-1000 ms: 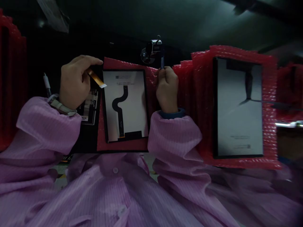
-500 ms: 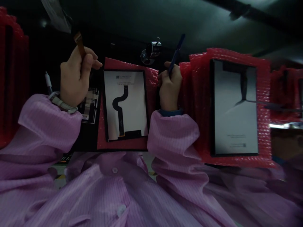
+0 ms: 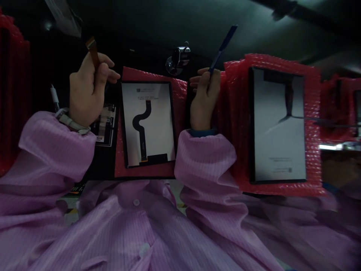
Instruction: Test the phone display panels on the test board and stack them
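both hands raised: left hand (image 3: 84, 94) pinching flex strip (image 3: 92, 51), right hand (image 3: 203, 98) gripping blue tool (image 3: 222, 47).

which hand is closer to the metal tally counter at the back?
Right. The right hand, holding a blue tool, sits just right of and below the counter. The left hand, pinching an orange flex strip, is far off to its left.

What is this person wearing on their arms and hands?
Both arms are covered by loose pink-lilac sleeves with fine stripes, part of a buttoned smock. The left hand is bare, with a pale strap around the wrist just above the cuff. The right hand is bare too; a dark blue inner cuff peeks out from under its sleeve. No gloves show.
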{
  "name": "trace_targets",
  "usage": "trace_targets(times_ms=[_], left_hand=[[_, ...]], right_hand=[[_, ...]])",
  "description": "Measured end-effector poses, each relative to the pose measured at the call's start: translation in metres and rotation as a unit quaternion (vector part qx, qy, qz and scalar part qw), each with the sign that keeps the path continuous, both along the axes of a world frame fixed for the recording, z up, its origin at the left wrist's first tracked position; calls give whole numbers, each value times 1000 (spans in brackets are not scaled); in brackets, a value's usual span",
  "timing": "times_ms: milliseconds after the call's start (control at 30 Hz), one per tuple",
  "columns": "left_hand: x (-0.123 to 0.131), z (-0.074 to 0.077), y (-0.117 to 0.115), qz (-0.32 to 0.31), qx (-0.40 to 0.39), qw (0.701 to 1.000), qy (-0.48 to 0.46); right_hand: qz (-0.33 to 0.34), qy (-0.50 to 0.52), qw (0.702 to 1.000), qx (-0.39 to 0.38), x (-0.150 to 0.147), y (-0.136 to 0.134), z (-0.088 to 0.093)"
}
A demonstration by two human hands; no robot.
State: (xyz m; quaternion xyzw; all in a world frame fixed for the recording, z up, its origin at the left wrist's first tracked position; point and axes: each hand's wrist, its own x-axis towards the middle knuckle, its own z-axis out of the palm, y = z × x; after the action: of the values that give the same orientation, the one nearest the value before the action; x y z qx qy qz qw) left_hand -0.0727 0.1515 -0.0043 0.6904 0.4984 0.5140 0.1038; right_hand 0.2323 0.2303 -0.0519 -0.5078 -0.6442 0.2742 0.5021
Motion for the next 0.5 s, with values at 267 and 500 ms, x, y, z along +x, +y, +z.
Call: trace_targets(times_ms=[267,500], left_hand=[[-8,-4,7,-51,56,997,-3],[-1,3,0,-11,4,1000,-3]], right_hand=[[-80,67,970,218,-19,-19,38],[-13,176,983,51,-30,-112,64]])
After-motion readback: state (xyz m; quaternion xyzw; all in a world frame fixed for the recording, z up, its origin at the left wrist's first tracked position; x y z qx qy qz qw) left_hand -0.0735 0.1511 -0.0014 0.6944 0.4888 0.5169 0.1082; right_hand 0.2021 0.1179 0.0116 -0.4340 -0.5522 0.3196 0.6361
